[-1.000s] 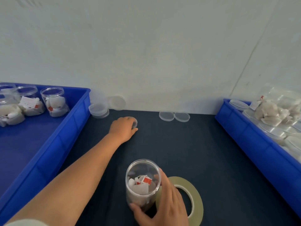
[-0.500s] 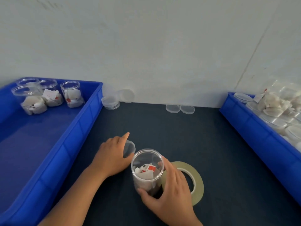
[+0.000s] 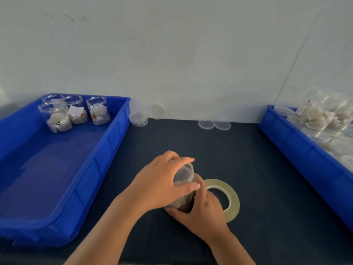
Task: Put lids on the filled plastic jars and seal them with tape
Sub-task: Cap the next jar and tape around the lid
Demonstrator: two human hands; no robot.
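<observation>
Nearest me, my right hand [image 3: 202, 211] is wrapping its fingers and thumb round the lower half of the jar [image 3: 181, 204]. The jar is standing on the dark mat [image 3: 248, 159], just left of the tape roll [image 3: 232, 199]. Above it, my left hand [image 3: 160, 184] is curling thumb and fingers round the lid [image 3: 184, 174] and bringing it down over the jar's mouth.

A second ago that hand was out toward the wall, picking the lid up. Half a second ago it was arriving beside the open jar. So the lid is now going on, and I am judging the capping almost done, though I cannot tell whether the lid is fully seated. Taping is not yet begun.

The jar is pointing mouth up, its long axis close to vertical.

Farther off, filled open jars [image 3: 76, 113] are waiting in the left tray [image 3: 107, 150]. Spare lids [image 3: 138, 118] are stacked by the wall, and the right tray [image 3: 305, 155] is holding more stock.
</observation>
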